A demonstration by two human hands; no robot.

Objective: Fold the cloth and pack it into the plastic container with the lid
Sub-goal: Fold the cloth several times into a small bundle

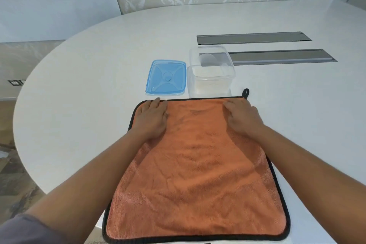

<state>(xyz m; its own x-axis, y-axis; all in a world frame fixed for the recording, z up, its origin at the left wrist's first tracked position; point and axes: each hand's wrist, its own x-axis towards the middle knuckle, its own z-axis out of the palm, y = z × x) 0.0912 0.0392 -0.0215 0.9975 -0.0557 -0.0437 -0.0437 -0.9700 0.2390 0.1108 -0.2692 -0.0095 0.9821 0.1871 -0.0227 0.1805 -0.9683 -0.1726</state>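
**Under both hands: a cloth not folded yet**

Under both hands, the orange cloth (pixel 198 164) lies flat and spread out on the white table (pixel 89 85). The left hand (pixel 151 120) and the right hand (pixel 242 118) rest palm down on its far corners, well apart from each other, fingers stretched out and gripping nothing. No fold shows yet, so the job looks like it is just starting.

Just past the right hand stands the clear plastic container (pixel 212 73), open and empty. Just past the left hand lies the blue lid (pixel 166 77), flat on the table beside the container.

Folding, packing and putting the lid on are all left to do.
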